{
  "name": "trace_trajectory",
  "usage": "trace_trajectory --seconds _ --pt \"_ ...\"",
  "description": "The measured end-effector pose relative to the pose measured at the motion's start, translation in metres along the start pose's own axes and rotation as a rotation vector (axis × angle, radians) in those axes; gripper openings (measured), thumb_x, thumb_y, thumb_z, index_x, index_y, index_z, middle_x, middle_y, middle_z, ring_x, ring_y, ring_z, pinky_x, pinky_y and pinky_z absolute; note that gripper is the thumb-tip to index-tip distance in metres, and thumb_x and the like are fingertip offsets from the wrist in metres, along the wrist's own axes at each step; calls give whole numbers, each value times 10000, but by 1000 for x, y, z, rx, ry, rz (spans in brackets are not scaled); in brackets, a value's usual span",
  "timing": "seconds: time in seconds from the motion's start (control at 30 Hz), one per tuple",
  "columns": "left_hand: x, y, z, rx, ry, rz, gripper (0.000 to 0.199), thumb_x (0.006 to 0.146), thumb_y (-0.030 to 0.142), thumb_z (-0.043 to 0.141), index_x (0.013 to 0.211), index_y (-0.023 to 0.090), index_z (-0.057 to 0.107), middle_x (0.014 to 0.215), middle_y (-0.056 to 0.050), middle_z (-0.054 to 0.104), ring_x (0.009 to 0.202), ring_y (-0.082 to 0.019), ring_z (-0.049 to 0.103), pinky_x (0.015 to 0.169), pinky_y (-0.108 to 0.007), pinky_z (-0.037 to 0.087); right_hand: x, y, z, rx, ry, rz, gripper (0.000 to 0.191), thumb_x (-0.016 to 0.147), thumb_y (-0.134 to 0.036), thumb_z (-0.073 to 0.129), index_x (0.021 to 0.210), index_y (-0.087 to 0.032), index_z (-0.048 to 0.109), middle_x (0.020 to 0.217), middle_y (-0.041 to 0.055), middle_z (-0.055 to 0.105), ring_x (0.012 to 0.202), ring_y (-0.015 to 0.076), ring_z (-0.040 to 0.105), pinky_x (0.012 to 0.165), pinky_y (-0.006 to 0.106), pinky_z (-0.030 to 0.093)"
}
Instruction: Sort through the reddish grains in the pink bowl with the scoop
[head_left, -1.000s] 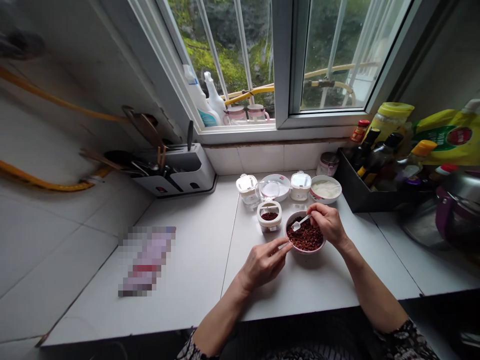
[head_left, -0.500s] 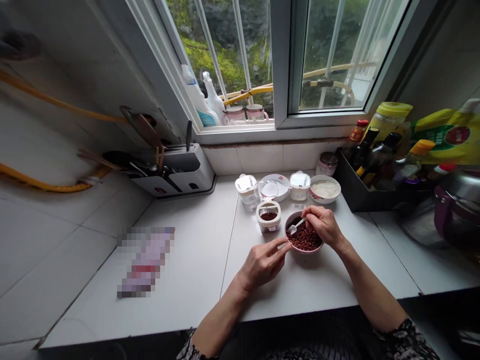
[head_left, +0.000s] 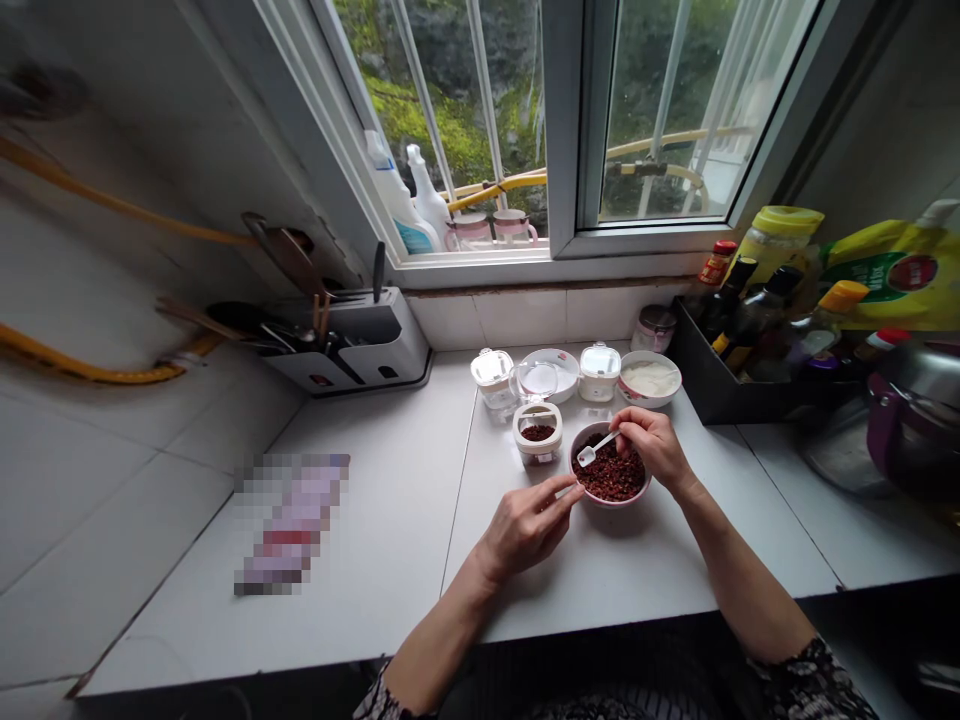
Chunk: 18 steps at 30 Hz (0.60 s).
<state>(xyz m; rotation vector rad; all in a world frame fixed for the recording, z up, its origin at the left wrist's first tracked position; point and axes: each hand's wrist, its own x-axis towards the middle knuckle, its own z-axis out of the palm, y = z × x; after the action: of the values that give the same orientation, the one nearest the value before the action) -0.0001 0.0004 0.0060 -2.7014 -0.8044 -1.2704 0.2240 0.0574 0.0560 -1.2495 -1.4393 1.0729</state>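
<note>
The white spoon [head_left: 588, 456], pinched in the right hand [head_left: 654, 448], had shifted slightly. Low centre, the left hand [head_left: 529, 525], fingers loosely parted, touched the bowl [head_left: 613, 503], right of centre, where most red flakes [head_left: 616, 477] remained; beyond, mid-frame, the jar [head_left: 538, 456] held some.

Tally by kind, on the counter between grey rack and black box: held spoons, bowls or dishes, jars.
Held spoons: 1 (white spoon)
Bowls or dishes: 3 (red-flake bowl, rear right bowl, rear dish)
Jars: 4 (front jar, rear left jar, rear right jar, dark-lidded jar)
Total: 8
</note>
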Motion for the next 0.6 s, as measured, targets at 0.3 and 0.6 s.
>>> trace_trajectory --seconds 0.3,0.6 --pt "-1 0 0 -4 -7 -12 351 947 96 477 1273 175 580 1114 -128 707 888 -159 723 709 -240 609 -4 0 3 -64 -41 -32 165 737 -281 487 703 -196 625 491 -33 564 479 125 504 531 251 409" --pt "0 -1 0 -1 -7 -7 336 951 97 478 1260 173 586 1115 -126 706 855 -151 723 698 -242 611 1 0 -7 -10 -2 -25 173 754 -316 525 748 -182 636 536 -26 573 449 105 455 471 239 372"
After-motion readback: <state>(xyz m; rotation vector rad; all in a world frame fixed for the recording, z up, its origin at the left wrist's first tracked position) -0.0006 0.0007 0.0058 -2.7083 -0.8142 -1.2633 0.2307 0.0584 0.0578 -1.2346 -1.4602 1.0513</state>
